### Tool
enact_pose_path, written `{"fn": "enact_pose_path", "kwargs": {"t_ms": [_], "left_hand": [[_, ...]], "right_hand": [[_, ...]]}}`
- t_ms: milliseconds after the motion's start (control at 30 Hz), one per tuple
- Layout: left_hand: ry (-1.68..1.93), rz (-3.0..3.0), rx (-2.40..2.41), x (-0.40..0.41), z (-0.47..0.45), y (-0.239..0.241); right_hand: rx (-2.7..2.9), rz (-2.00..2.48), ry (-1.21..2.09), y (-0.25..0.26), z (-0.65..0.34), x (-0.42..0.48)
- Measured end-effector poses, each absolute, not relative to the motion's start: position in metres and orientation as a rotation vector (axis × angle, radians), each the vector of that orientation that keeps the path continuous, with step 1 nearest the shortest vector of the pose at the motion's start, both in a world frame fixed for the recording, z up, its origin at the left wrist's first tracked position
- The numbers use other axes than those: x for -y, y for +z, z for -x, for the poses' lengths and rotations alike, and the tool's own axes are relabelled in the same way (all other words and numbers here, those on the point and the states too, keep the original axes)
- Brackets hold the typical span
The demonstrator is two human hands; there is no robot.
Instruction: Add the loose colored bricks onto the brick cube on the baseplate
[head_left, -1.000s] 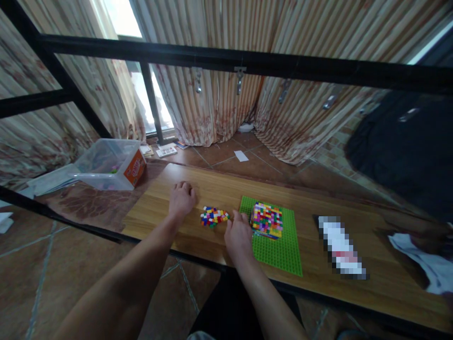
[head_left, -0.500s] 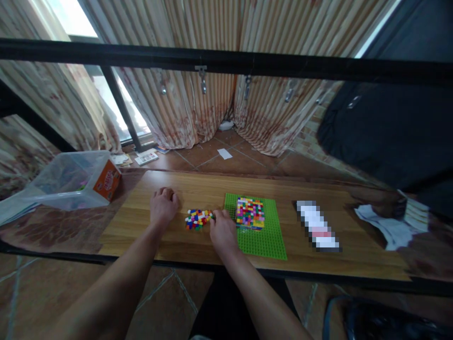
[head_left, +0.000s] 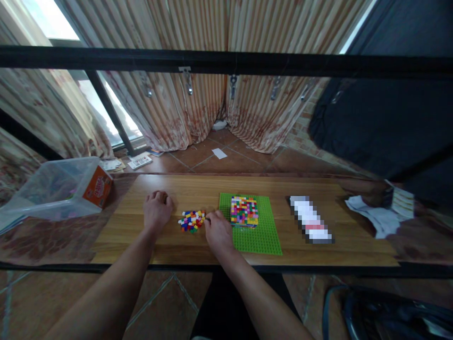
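Observation:
A heap of small, many-coloured toy bricks [head_left: 192, 221] lies loose on the wooden table. At its right edge is my right hand [head_left: 219, 232], thumb and fingers pinched together; whatever is between the fingertips is too small to make out. Left of the heap, apart from it, my left hand [head_left: 157, 210] rests on the tabletop with curled fingers, and its palm side is hidden. A square block built of coloured bricks [head_left: 244, 210] stands on the green baseplate [head_left: 260, 243], just right of my right hand.
The wooden table [head_left: 311, 257] also bears a pixelated, pale, long item [head_left: 310, 219] right of the baseplate. Crumpled white paper [head_left: 378, 219] lies at the far right. A clear plastic bin [head_left: 58, 189] with an orange label stands at left. A dark bar [head_left: 212, 61] crosses beyond the table.
The view has shifted slightly, moving the table and its things left in the picture. My left hand's fingers look more curled. My right hand stays at the heap's right edge.

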State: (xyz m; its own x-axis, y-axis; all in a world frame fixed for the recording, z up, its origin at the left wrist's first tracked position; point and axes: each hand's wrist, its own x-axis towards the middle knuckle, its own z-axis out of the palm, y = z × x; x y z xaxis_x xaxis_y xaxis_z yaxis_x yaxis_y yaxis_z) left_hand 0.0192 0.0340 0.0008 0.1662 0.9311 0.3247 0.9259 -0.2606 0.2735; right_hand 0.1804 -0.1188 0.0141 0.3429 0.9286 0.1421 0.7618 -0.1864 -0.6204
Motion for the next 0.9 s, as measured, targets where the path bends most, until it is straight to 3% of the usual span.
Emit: {"fn": "enact_pose_path", "kwargs": {"t_ms": [433, 900], "left_hand": [[0.696, -2.364, -1.905, -0.035, -0.019, -0.001], [0.71, -2.367, -1.897, -0.036, -0.018, -0.003]], "right_hand": [[1.289, 1.596, 0.452, 0.019, -0.191, 0.2], [1.134, 1.757, 0.166, 0.03, -0.254, 0.201]]}}
